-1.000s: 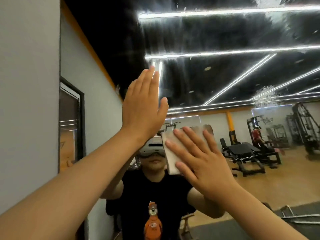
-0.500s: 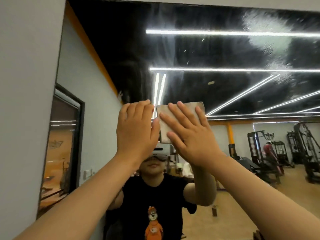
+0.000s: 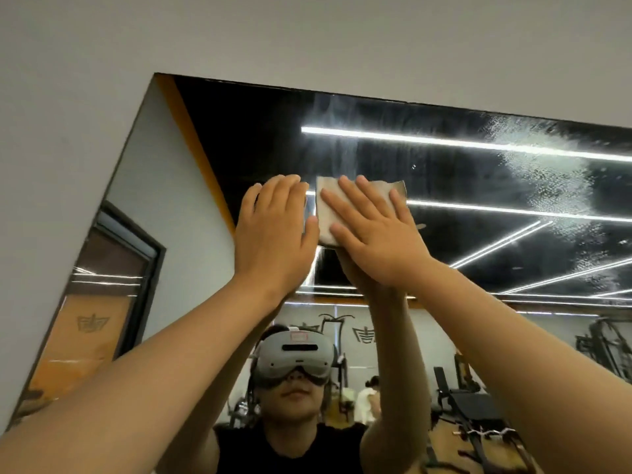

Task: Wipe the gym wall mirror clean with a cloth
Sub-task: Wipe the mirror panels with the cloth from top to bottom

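The cloth (image 3: pixel 324 218), a folded pale pad, lies flat against the mirror (image 3: pixel 239 131) under the right hand (image 3: pixel 379 241). That hand's fingers (image 3: pixel 355 200) are straight and spread across the cloth, pressing it to the glass rather than curling round it, and they point up and a little left. The left hand (image 3: pixel 273 234) rests just left of the cloth, almost touching its edge. It is also flat on the glass, with fingers straight and close together, and it holds nothing. Faint streaks (image 3: pixel 328 131) run from directly above the cloth up to the mirror's top edge, where the grey wall (image 3: pixel 307 39) begins. A broad wet patch (image 3: pixel 547 159), speckled and cloudy, lies above and well to the right of the cloth and spreads toward the frame's right side. This is probably the biggest area left to wipe. It lies on the right hand's side, away from the left hand, so the next stroke likely calls for sliding the cloth rightward and slightly upward. The left hand need only brace.
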The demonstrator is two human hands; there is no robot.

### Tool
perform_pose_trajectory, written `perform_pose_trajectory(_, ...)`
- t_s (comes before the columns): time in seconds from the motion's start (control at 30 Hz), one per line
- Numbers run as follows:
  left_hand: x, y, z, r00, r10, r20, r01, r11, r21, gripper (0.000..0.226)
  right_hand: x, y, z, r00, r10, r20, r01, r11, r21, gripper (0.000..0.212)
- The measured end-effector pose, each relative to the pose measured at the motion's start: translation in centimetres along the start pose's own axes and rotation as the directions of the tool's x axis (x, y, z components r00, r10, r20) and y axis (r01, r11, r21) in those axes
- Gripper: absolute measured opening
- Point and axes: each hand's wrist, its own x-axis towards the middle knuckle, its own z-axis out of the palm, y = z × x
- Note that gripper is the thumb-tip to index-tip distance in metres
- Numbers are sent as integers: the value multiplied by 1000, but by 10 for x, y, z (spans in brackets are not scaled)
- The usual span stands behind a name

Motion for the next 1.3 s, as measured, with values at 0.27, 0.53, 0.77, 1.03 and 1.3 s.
perform_pose_trajectory(0.27, 1, -5, 14, 999, 39, -10, -39, 997, 71, 60, 99, 18, -29, 990, 139, -29, -139, 990, 1, 52)
perform_pose_trajectory(0.53, 2, -7, 13, 998, 56, 27, -58, 997, 41, 61, 156, 34, -48, 987, 151, -55, -152, 988, -12, 52)
perform_pose_trajectory(0.77, 10, 7, 1, 998, 59, -35, -61, 998, -31, 60, 163, 43, -53, 995, 89, -49, -90, 996, -13, 54)
perform_pose_trajectory(1.03, 52, 95, 25, 1000, 22, -1, -22, 1000, -3, 58, 123, 133, -61, 994, 102, -50, -102, 995, 3, 54)
perform_pose_trajectory(1.3, 57, 104, 55, 979, -202, 30, 203, 979, -33, 49, 70, 255, -76, 991, 119, -68, -119, 993, 5, 53)
